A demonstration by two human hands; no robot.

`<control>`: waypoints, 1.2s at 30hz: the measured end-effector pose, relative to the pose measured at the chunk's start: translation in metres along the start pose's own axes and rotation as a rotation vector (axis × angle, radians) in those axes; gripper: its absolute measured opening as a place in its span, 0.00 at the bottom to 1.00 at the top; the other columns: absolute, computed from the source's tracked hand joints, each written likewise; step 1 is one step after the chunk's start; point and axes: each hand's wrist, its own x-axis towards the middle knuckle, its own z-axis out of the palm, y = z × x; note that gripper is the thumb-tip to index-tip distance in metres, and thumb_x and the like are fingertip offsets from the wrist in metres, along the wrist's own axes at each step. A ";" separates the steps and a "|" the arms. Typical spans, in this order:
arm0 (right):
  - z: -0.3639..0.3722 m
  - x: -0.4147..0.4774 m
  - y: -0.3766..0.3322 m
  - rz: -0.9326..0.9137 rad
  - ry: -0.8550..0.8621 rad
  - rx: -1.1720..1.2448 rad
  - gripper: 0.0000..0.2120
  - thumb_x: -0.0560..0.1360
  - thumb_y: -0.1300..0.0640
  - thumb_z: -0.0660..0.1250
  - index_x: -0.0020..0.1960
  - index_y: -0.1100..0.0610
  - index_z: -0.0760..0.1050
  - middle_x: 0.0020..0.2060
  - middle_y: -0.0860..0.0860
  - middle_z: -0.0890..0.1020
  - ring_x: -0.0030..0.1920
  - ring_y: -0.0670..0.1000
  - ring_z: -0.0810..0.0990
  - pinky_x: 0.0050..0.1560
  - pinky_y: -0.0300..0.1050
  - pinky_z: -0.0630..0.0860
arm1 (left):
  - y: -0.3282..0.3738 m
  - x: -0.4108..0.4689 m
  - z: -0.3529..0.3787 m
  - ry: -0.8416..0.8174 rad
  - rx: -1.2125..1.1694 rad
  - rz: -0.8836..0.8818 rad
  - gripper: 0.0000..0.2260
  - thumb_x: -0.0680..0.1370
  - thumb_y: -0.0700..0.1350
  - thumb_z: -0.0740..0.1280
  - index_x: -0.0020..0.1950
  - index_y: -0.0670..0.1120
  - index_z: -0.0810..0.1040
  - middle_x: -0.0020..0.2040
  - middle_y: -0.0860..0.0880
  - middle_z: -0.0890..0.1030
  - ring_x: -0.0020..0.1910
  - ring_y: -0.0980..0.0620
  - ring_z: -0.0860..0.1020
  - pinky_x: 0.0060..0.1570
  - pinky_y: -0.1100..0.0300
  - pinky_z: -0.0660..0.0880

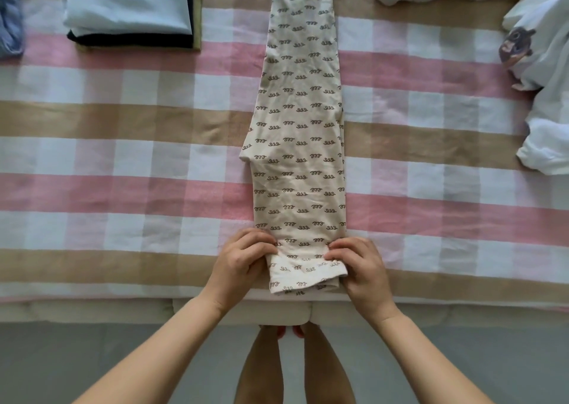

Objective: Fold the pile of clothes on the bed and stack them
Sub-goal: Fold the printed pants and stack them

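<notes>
Apart from the job, you have in view:

1. Checked cover (123,163): spread flat across the upper part of your view. Broad bands of pink, tan and white cross into squares. Lightly creased.
2. Mattress edge (92,311): cream padded strip along the near side, just below the cover's hem, with a vertical seam near its middle.
3. Floor (92,360): plain grey and smooth, filling the bottom of your view below the mattress edge.
4. Bare legs (261,373): two, close together, standing on the floor against the mattress edge.
5. Red spots (280,331): two small ones where the legs meet the mattress edge; too small to tell what they are.
</notes>
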 end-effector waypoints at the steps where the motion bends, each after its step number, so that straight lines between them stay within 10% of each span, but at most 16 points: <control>1: -0.006 0.005 -0.004 0.064 -0.004 0.082 0.06 0.66 0.65 0.71 0.42 0.59 0.82 0.42 0.53 0.82 0.48 0.48 0.74 0.48 0.44 0.72 | 0.004 0.003 -0.002 0.011 -0.058 -0.061 0.04 0.73 0.35 0.66 0.42 0.40 0.81 0.44 0.49 0.82 0.50 0.53 0.76 0.50 0.55 0.73; 10: -0.042 0.116 -0.037 0.209 0.140 0.481 0.04 0.75 0.53 0.65 0.43 0.50 0.77 0.35 0.44 0.81 0.38 0.41 0.76 0.40 0.35 0.72 | 0.025 0.086 -0.022 0.374 -0.300 -0.341 0.04 0.77 0.42 0.60 0.45 0.50 0.73 0.35 0.57 0.76 0.35 0.62 0.75 0.34 0.69 0.70; 16: -0.029 0.214 -0.021 0.313 0.220 0.234 0.16 0.77 0.48 0.63 0.33 0.50 0.66 0.27 0.45 0.69 0.28 0.44 0.66 0.30 0.41 0.61 | -0.007 0.179 -0.023 0.380 -0.236 -0.514 0.13 0.81 0.45 0.59 0.35 0.51 0.65 0.30 0.53 0.70 0.28 0.52 0.72 0.28 0.56 0.68; 20: -0.017 0.236 -0.009 0.416 0.168 0.073 0.16 0.76 0.43 0.62 0.43 0.56 0.75 0.34 0.49 0.78 0.36 0.51 0.74 0.33 0.44 0.65 | -0.025 0.200 -0.020 0.346 -0.120 -0.596 0.12 0.80 0.46 0.61 0.36 0.49 0.67 0.28 0.54 0.72 0.23 0.58 0.72 0.23 0.68 0.64; 27: -0.012 0.171 -0.015 0.569 0.194 -0.053 0.15 0.74 0.47 0.65 0.56 0.55 0.72 0.49 0.52 0.79 0.49 0.55 0.77 0.40 0.43 0.66 | -0.013 0.147 -0.012 0.475 -0.084 -0.667 0.12 0.76 0.44 0.66 0.55 0.40 0.72 0.50 0.48 0.73 0.49 0.51 0.71 0.46 0.67 0.63; 36: 0.000 0.085 -0.035 0.749 0.226 0.268 0.03 0.73 0.58 0.69 0.44 0.56 0.75 0.29 0.49 0.78 0.27 0.49 0.76 0.30 0.37 0.71 | 0.019 0.090 0.000 0.479 -0.501 -0.901 0.10 0.72 0.39 0.71 0.51 0.47 0.74 0.44 0.53 0.79 0.42 0.60 0.77 0.40 0.75 0.72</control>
